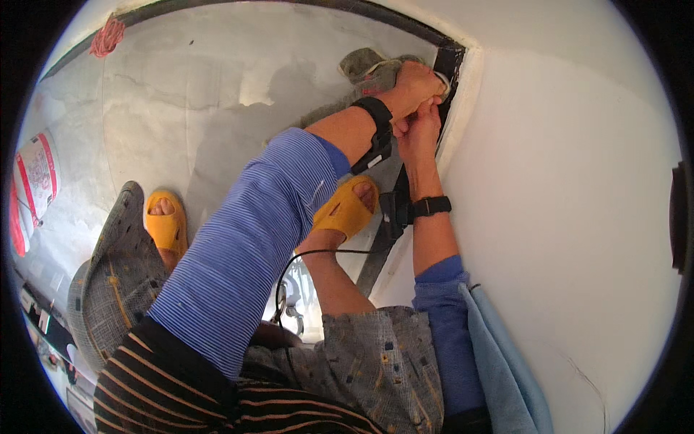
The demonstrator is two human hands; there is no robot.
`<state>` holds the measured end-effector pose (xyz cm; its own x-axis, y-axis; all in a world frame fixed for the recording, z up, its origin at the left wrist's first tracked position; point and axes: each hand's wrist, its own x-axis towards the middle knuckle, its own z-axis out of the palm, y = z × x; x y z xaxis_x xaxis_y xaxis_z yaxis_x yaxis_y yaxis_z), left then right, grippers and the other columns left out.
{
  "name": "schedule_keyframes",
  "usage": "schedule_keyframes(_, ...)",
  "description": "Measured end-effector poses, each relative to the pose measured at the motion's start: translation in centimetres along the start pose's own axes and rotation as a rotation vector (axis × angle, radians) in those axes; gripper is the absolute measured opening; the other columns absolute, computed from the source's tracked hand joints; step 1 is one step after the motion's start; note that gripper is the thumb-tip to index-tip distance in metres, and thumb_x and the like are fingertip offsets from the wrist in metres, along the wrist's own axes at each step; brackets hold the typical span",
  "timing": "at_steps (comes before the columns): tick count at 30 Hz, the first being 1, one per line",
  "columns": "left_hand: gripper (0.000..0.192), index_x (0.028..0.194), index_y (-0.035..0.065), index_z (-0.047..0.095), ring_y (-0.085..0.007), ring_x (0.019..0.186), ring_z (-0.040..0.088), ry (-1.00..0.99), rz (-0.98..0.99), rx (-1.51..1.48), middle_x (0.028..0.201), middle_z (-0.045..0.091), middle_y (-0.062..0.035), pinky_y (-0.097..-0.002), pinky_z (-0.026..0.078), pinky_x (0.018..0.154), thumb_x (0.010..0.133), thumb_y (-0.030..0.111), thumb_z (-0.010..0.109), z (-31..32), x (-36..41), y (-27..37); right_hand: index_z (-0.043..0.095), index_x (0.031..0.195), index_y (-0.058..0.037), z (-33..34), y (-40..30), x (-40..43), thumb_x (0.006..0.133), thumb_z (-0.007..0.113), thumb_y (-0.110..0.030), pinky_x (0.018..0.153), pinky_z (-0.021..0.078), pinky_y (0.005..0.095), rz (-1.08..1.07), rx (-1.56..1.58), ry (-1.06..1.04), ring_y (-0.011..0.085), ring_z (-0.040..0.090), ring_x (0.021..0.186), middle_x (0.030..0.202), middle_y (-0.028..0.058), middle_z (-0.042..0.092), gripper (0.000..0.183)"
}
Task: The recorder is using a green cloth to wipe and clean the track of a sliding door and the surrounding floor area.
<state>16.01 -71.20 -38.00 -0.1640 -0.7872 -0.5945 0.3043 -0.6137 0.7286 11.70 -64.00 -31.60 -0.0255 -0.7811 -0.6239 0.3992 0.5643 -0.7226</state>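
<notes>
My left hand (415, 87) is bent over a crumpled grey-green cloth (360, 65), low in the corner where the floor meets the wall. The cloth has pale edging and a small red mark. A thin whitish rim shows beside the fingers, against the dark skirting. Just below, my right hand (422, 127) has curled fingers meeting the left hand's fingers; whatever lies between them is hidden. Black straps with devices circle both wrists, and a black cable runs from the right one.
The dark skirting (374, 266) and white wall (558, 163) run close along the right. Yellow slippers (347, 209) are on my feet. A red-and-white container (38, 173) is at far left, a bundle of reddish cord (107, 38) at upper left.
</notes>
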Motion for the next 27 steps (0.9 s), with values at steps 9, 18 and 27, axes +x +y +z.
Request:
schedule_keyframes(9,0.016,0.057,0.0082,0.063,-0.0161,0.053,0.059,-0.137,0.226,0.466,0.059,0.062,-0.0031,-0.0268,0.048,0.052,0.067,0.02,0.058,0.6,-0.3,-1.3,0.039,0.092,-0.0136,-1.7,0.5,0.0,0.092,0.042,-0.022,0.036,0.024,0.0253,-0.007,0.012,-0.012,0.01,0.034,0.042,0.065,0.0002,0.044,0.009)
schedule_keyframes(18,0.013,0.067,0.008,0.065,-0.0184,0.054,0.06,-0.086,0.334,0.668,0.061,0.063,-0.0042,-0.0286,0.048,0.052,0.065,0.02,0.061,-0.3,0.1,-1.9,0.04,0.09,-0.0137,-1.0,0.7,-0.3,0.092,0.042,-0.024,0.037,0.0238,0.025,0.022,0.002,0.007,0.0101,0.034,0.041,0.064,0.0005,0.045,0.011)
schedule_keyframes(27,0.011,0.07,0.0067,0.066,-0.0157,0.053,0.057,-0.211,0.238,0.94,0.063,0.063,-0.006,-0.0293,0.047,0.049,0.069,0.017,0.062,-0.2,1.2,-0.1,0.043,0.087,-0.0135,-1.0,0.9,-0.9,0.092,0.043,-0.033,0.04,0.0244,0.0255,0.099,-0.075,0.094,0.0106,0.032,0.043,0.063,0.001,0.046,0.02)
